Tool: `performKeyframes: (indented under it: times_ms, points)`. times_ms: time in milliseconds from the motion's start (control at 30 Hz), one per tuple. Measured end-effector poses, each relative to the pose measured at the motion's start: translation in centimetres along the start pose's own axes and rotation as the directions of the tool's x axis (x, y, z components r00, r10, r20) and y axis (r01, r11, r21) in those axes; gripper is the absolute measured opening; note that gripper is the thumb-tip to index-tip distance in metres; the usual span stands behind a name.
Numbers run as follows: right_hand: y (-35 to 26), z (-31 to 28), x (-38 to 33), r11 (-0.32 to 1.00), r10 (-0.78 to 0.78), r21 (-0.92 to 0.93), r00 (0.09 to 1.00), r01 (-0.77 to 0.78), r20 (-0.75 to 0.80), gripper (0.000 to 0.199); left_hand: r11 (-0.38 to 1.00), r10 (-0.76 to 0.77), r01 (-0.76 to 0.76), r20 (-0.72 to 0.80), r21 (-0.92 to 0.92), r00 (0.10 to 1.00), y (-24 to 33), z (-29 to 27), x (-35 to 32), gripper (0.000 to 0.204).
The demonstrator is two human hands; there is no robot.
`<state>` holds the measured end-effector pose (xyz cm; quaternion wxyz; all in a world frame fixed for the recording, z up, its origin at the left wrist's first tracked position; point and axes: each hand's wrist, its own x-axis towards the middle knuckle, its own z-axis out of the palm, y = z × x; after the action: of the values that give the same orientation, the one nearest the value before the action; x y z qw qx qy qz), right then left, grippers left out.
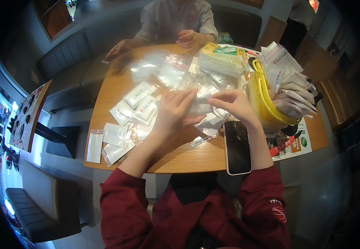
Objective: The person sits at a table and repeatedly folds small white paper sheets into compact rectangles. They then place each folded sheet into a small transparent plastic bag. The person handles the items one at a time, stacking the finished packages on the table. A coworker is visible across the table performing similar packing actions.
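Between my hands is a small clear plastic bag (200,108) above the middle of the wooden table. My left hand (175,111) is closed on its left side, thumb and fingers around it. With thumb and fingertips pinched, my right hand (232,103) grips the bag's right edge. Whether anything lies inside the bag is hard to make out. Left of my left hand lie several white packets in clear sleeves (143,108). Below my hands rests a narrow white printed strip (203,141), and white paper pieces (209,123) lie partly under the bag.
A black-screened phone (238,148) lies by my right wrist. To the right stands a yellow basket (267,101) full of packets (290,83). Loose clear bags (161,70) and a large plastic-wrapped pack (222,60) lie farther back. A person (178,20) sits across the table (175,159).
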<state>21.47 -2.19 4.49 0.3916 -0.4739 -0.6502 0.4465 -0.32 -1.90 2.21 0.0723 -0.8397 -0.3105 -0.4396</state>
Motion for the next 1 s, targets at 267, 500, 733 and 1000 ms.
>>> performKeyframes:
  times_ms: [267,500,733,1000]
  points:
    - [-0.1,0.7,-0.1,0.992,-0.123,-0.03,0.992,0.123,-0.004,0.015,0.998,0.022,-0.021,-0.009,0.052,1.0,0.2,0.5,-0.4,0.068]
    - [-0.9,0.3,-0.6,0.976,-0.164,-0.146,0.986,0.164,0.014,0.02,0.997,0.055,-0.055,0.0,0.054,0.998,0.4,0.0,-0.4,0.069]
    - [-0.3,0.2,-0.4,0.973,-0.185,-0.126,0.98,0.193,0.07,0.02,0.997,0.071,-0.071,-0.008,0.044,0.997,0.6,0.0,-0.4,0.069]
    - [0.1,0.4,-0.1,0.961,-0.232,-0.106,0.955,0.254,0.183,0.019,0.996,0.087,-0.086,-0.014,0.026,0.996,0.7,0.3,-0.5,0.068]
